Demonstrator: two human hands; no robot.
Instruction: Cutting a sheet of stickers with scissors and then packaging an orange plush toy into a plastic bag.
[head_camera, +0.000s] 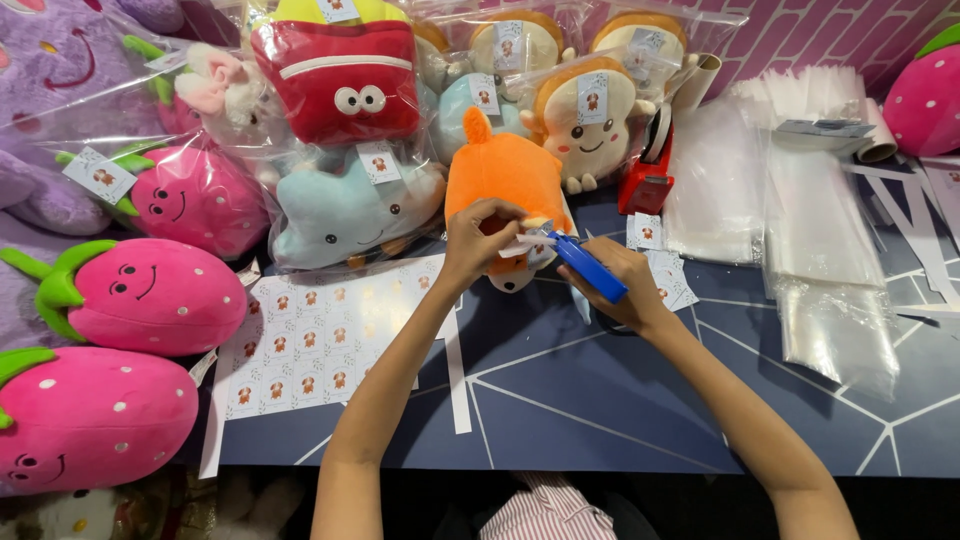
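Observation:
An orange plush toy (505, 175) lies on the dark blue table (620, 400) in front of me. My left hand (478, 238) pinches a small white tag at the toy's lower edge. My right hand (622, 285) grips a blue-handled tool (588, 266), whose tip meets the tag between the two hands. The toy's underside is hidden by my fingers.
A sheet of small stickers (320, 335) lies left of my arms. Pink strawberry plush toys (150, 295) crowd the left edge. Bagged plush toys (345, 75) are stacked behind. A red tape dispenser (648, 175) and clear plastic bags (820, 240) sit at the right.

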